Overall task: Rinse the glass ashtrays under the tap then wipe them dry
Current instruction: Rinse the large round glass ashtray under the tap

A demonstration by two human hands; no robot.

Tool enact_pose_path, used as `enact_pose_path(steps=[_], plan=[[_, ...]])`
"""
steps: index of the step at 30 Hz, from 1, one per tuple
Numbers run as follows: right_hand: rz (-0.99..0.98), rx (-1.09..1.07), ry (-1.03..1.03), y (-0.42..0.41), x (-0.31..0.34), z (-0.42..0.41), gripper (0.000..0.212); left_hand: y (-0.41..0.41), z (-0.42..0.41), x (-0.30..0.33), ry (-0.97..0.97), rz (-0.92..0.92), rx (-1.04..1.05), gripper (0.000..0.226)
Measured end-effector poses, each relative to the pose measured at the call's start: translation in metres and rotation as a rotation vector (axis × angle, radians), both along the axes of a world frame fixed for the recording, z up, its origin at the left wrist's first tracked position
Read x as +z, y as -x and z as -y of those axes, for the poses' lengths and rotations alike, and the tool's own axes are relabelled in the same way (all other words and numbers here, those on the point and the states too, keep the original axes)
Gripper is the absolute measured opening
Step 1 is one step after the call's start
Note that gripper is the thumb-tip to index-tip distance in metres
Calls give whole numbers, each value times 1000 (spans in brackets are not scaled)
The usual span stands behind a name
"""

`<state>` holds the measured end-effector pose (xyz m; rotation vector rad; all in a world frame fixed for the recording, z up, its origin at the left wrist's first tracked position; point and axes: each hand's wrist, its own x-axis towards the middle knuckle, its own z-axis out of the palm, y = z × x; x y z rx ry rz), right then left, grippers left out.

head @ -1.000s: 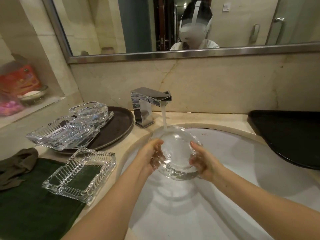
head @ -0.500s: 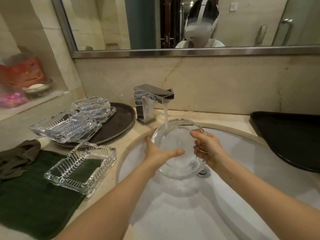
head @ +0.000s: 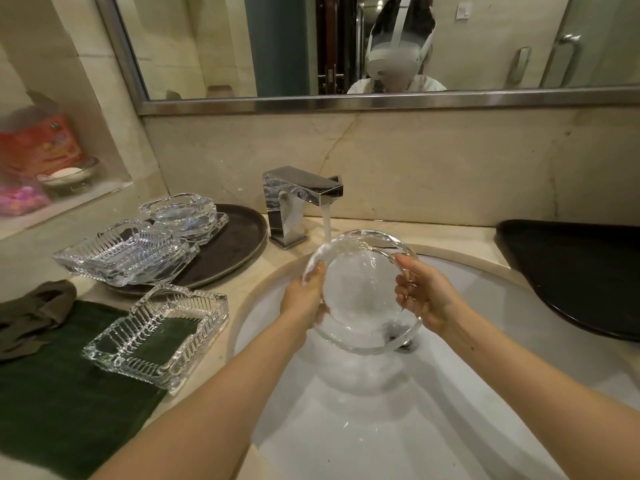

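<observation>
Since the earlier frames the left hand (head: 304,299) has shifted from reaching across the front of the round glass ashtray (head: 363,292) to its left rim, fingers now curled round the edge – the ashtray is tipped up more, hollow side facing the camera. Right hand (head: 424,299) grips the right rim, fingertips (head: 403,263) hooked over the glass. Both hands hold the ashtray above the white sink basin (head: 485,341), its upper-left edge under the stream of water (head: 326,225) falling from the square chrome tap (head: 298,202). Water sheets over the glass and runs off below; part of the drain (head: 403,344) shows behind the lower rim.

Left of the sink, on the counter: a square ribbed glass ashtray (head: 156,336) sits on a dark green towel (head: 52,403), one corner hanging over the towel's edge toward the basin. A brownish cloth (head: 31,313) lies crumpled at the towel's far end. Behind them a dark round tray (head: 228,251) carries another ribbed square ashtray (head: 121,256) and a stack of round ones (head: 180,211) – exact count in the stack can't be told. A second dark tray (head: 581,271) sits on the counter right of the sink. Wall niche at far left holds a red packet (head: 38,143) and a small dish (head: 67,173), blurred.
</observation>
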<state>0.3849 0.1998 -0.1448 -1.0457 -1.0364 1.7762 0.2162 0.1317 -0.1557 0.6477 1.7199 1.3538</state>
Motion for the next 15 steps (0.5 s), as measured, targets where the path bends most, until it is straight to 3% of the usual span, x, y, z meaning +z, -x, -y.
enact_pose_path(steps=[2, 6, 9, 12, 15], plan=[[-5, 25, -4, 0, -1, 0, 9, 0, 2, 5, -10, 89, 6, 44], [-33, 37, 7, -1, -2, 2, 13, -1, 2, 7, -96, 93, -33, 40], [-8, 52, -5, -2, 1, 2, 18, -2, 4, 13, -133, 325, -34, 26], [40, 50, -23, -3, 3, 2, 29, 1, 6, 16, -145, 514, -7, 49], [8, 14, -3, 0, 3, 4, 31, 3, 7, 17, -170, 585, 6, 45]])
